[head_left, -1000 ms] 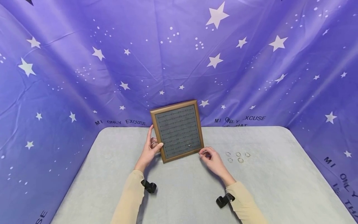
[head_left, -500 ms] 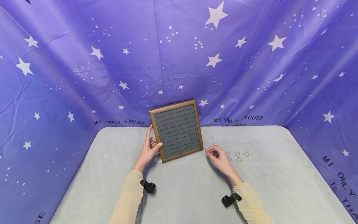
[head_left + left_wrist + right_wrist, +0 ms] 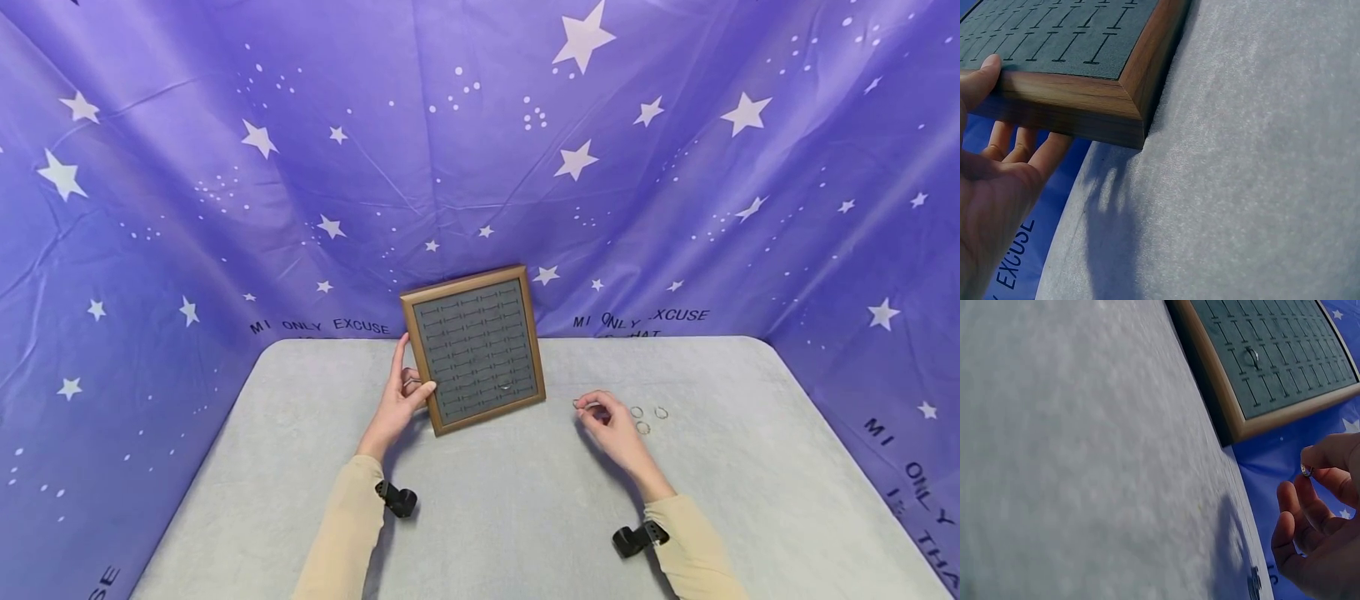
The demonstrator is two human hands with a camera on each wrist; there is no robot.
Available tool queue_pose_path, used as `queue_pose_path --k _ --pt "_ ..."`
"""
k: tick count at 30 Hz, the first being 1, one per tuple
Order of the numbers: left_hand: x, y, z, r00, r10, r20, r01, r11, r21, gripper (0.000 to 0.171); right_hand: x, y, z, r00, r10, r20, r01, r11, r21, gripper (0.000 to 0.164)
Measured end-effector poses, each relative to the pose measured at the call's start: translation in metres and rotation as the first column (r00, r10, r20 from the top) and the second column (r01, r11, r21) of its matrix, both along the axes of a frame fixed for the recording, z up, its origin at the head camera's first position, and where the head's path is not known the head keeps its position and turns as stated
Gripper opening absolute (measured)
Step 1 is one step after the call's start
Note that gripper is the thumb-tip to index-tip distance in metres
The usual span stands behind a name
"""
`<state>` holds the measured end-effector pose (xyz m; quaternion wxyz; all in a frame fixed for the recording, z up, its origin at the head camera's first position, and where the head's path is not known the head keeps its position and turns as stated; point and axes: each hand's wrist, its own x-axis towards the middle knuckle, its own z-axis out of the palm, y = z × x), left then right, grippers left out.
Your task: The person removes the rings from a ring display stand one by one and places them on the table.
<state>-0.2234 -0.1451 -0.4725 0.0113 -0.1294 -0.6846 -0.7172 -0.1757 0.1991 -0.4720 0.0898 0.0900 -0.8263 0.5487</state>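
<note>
My left hand point(image 3: 395, 410) grips the left side of a wooden-framed ring display tray point(image 3: 532, 354), thumb on the front edge and fingers behind. The tray stands tilted up on the table, its dark grey slotted pad facing me. One ring point(image 3: 1254, 357) sits in a slot low on the pad, toward the right. To the right of the tray, apart from it, my right hand point(image 3: 617, 429) pinches another ring point(image 3: 1306, 469) between thumb and fingertip. Just beyond that hand, several thin rings point(image 3: 661, 412) lie on the table, some hidden behind it.
A grey cloth-covered table point(image 3: 480, 517) carries everything. Behind it and at both sides hangs a purple curtain point(image 3: 420, 150) with white stars, close behind the tray. Each sleeve bears a black wrist camera point(image 3: 640, 539).
My right hand has moved right with the pinched ring, from the tray's lower right corner toward the loose rings, now covering some of them. The left hand and tray have stayed in place.
</note>
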Motion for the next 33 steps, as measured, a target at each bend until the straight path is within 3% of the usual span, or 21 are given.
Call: queue_pose_path --k 13,20,24,33 --pt "-0.001 0.0 0.0 1.0 0.0 0.002 0.0 1.0 -0.001 0.091 0.008 0.02 0.009 0.998 -0.057 -0.003 0.057 0.996 0.063 0.009" --pt "0.0 0.001 -0.001 1.0 0.005 -0.001 -0.005 1.0 -0.001 0.091 0.001 0.041 -0.01 0.997 -0.051 -0.053 0.054 0.996 0.069 0.008" --pt "0.0 0.001 -0.002 1.0 0.002 -0.002 -0.002 1.0 -0.001 0.091 -0.003 0.055 -0.023 0.997 -0.064 -0.037 0.067 0.994 0.088 0.007" --pt "0.0 0.0 -0.001 1.0 0.008 -0.004 -0.008 1.0 0.0 0.091 0.002 0.08 -0.019 0.995 -0.094 -0.029 0.097 0.986 0.139 0.013"
